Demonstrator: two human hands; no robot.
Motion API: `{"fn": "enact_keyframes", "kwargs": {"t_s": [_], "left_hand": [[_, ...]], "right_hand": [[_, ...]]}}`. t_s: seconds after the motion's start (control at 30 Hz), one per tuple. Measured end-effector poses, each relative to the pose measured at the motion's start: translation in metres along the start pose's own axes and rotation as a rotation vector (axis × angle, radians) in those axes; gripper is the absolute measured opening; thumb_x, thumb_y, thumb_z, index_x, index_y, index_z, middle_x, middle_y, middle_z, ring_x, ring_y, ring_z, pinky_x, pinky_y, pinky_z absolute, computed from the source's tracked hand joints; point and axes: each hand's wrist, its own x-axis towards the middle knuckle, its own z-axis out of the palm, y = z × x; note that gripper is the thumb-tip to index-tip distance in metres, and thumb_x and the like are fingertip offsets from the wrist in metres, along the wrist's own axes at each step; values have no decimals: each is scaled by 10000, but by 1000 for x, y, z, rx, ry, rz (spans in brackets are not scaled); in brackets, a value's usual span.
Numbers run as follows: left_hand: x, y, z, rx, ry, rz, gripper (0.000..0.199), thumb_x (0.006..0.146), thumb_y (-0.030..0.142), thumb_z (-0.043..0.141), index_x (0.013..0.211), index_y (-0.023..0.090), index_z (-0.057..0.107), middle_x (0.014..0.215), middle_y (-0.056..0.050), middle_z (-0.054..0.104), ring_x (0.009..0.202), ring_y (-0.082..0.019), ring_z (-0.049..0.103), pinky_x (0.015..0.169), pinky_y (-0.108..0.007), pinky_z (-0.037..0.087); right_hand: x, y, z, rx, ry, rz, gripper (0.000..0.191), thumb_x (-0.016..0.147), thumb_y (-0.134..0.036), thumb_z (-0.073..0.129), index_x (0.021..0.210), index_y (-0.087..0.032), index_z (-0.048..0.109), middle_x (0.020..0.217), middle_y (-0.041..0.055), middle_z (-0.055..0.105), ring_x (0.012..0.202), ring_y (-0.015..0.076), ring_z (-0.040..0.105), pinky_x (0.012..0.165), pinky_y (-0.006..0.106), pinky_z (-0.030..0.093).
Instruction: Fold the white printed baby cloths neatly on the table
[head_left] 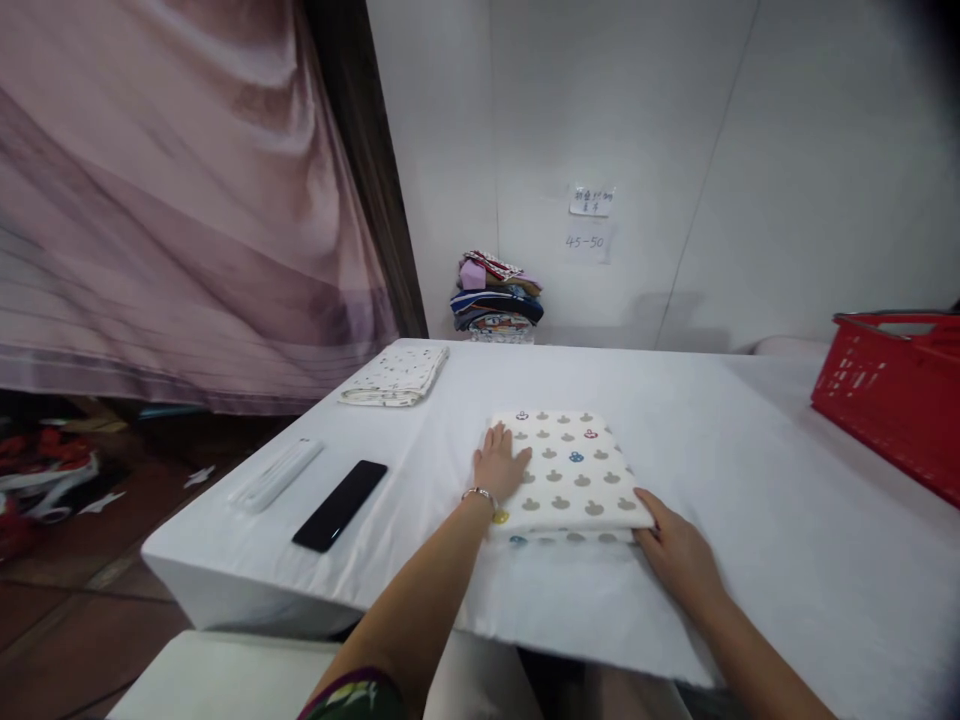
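Note:
A folded white cloth (570, 465) with grey, blue, red and yellow mushroom-like prints lies on the white-covered table (720, 480) in front of me. My left hand (501, 468) rests with fingers spread on its left edge, a bracelet round the wrist. At the near right corner, my right hand (675, 545) pinches the cloth between thumb and fingers. Another folded cloth (397, 374), white with small dark specks, lies at the table's far left.
A black phone (340, 505) and a white oblong object (277, 475) lie on the left of the table. A red basket (892, 390) stands at the right. Stacked folded fabrics (496, 295) rise beyond the far edge, by the wall. A pink curtain (225, 200) hangs at left.

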Motion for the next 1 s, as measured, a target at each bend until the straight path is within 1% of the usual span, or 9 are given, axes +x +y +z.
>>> {"fn": "enact_keyframes", "kwargs": {"t_s": [0.17,0.3,0.4,0.5,0.63,0.7,0.83,0.9,1.0], "left_hand": [[19,6,-20,-36,9,-9,490,856,495,392,1246,215,489,1460,-89,328,1350,-245,261,1053,-422,276],[48,12,-32,-55,103,-80,444,875,431,378,1245,211,489,1448,-92,348,1324,-249,308,1035,-405,298],[65,13,-27,-87,103,-147,418,883,409,363,1217,203,506,1380,-114,439,1262,-267,398,979,-404,352],[72,11,-17,-117,91,-191,377,886,399,359,1146,197,542,1247,-124,555,1146,-254,511,921,-373,393],[69,7,-6,-152,153,-249,362,886,385,355,1128,182,531,1224,-145,553,1106,-256,533,892,-373,398],[67,7,-4,-171,188,-272,359,886,377,353,1126,170,521,1216,-149,551,1094,-258,536,884,-371,398],[65,7,-3,-213,236,-314,329,878,328,375,1127,150,498,1192,-150,558,1071,-241,546,869,-342,401],[65,6,-3,-234,245,-326,314,869,306,398,1123,150,496,1176,-152,566,1059,-234,553,859,-333,403],[64,5,-1,-263,252,-323,300,855,288,427,1113,154,503,1178,-155,564,1055,-238,554,855,-339,402]], "right_hand": [[8,8,-10,214,-82,11,564,746,-286,454,1307,-232,479,1258,59,553,1120,248,522,906,376,426],[44,3,-24,480,-85,83,599,702,-235,465,1300,-242,494,1334,52,498,1207,234,469,954,368,413],[86,-9,-26,556,-54,176,549,738,-262,461,1282,-211,517,1308,78,526,1178,228,501,929,347,435],[129,-19,-16,501,-64,279,534,799,-394,463,1279,-166,516,1272,123,550,1114,242,552,895,360,456],[175,-22,3,444,-78,326,536,783,-436,518,1202,-106,570,1262,191,539,1131,302,529,892,412,443],[192,-22,10,435,-102,337,515,760,-445,557,1122,-83,613,1187,213,584,1063,317,568,826,410,471],[205,-23,21,462,-158,311,422,735,-440,597,939,-78,670,872,161,693,794,269,654,666,342,509],[204,-23,26,464,-123,269,385,743,-419,589,951,-103,666,870,122,695,793,244,653,690,320,506],[201,-21,32,418,-31,221,379,739,-399,590,1007,-137,648,972,100,675,919,257,623,812,348,476]]}}
